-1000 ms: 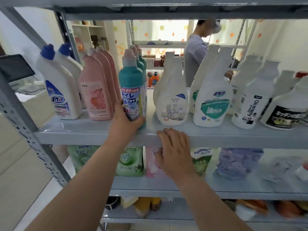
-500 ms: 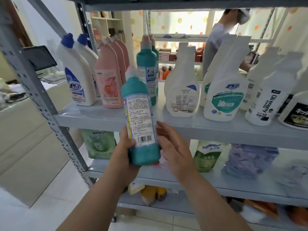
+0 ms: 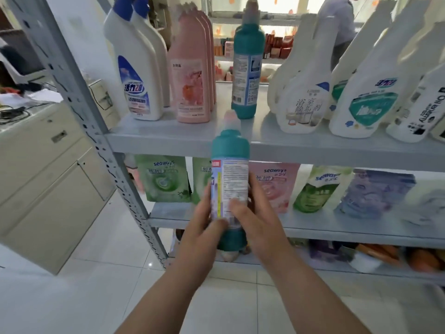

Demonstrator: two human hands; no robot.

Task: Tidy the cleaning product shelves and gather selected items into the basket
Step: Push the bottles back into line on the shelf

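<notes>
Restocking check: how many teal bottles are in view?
2. Held teal bottle in left hand and right hand; shelf teal bottle upright beside pink bottles; more may hide behind it.

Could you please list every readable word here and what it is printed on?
"活力28": white plastic bottle with blue cap; white spray bottle with teal label.
"浴室除垢剂": plain white spray bottle.
"Oil enemy": white bottle with black lettering.
"seaways": green refill pouch; pink refill pouch; green-and-white refill pouch.
Held teal plastic bottle: label too blurred to read.

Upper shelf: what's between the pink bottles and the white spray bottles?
Head view: one upright teal bottle stands there on the shelf.
</notes>
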